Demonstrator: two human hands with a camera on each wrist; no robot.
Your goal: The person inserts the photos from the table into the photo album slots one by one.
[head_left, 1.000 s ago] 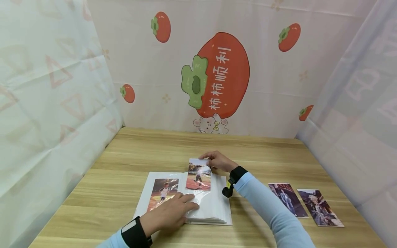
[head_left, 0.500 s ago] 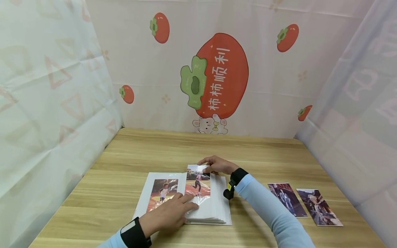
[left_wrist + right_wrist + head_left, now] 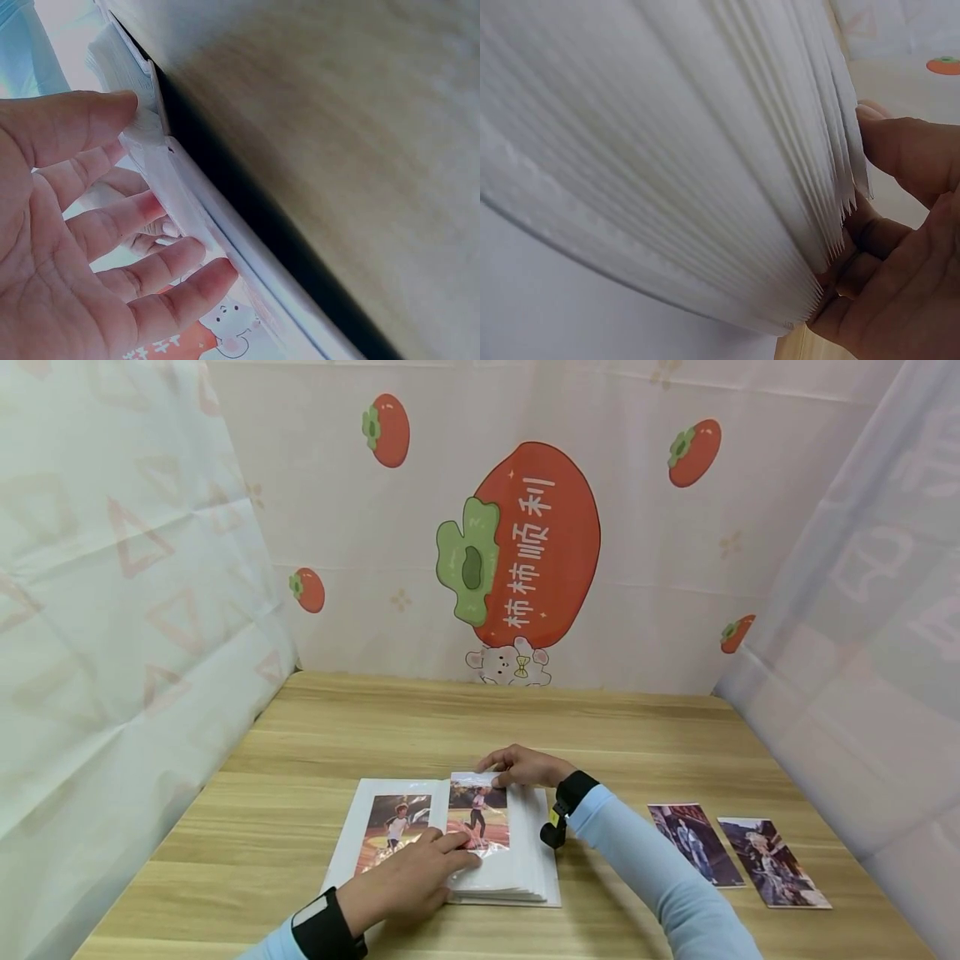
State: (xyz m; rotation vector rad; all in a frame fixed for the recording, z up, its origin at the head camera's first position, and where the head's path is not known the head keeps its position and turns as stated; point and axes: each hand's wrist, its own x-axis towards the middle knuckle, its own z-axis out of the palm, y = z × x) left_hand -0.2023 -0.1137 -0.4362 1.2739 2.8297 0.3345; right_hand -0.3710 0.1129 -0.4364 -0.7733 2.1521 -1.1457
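An open photo album (image 3: 528, 864) with white pages lies on the table. In its right page sits a photo (image 3: 478, 817) of a running figure, mostly inside the clear pocket, its white top edge sticking out. My right hand (image 3: 528, 767) pinches that top edge. Across the lower part of the album, my left hand (image 3: 412, 877) rests with its fingers extended, fingertips at the pocket below the photo. Another runner photo (image 3: 392, 827) fills the left page, partly hidden by this hand. The right wrist view shows the right hand (image 3: 907, 255) beside the fanned page edges (image 3: 727, 165).
Two loose photos lie to the right of the album: a nearer-in one (image 3: 693, 843) and one further right (image 3: 772, 862). The wooden table (image 3: 225, 827) runs back to a fabric backdrop (image 3: 337, 510) with printed persimmons. Fabric walls close both sides.
The running-figure photo has slid down into the right page's pocket, toward the left hand. My right hand has come down with it. The left hand has stayed in place.
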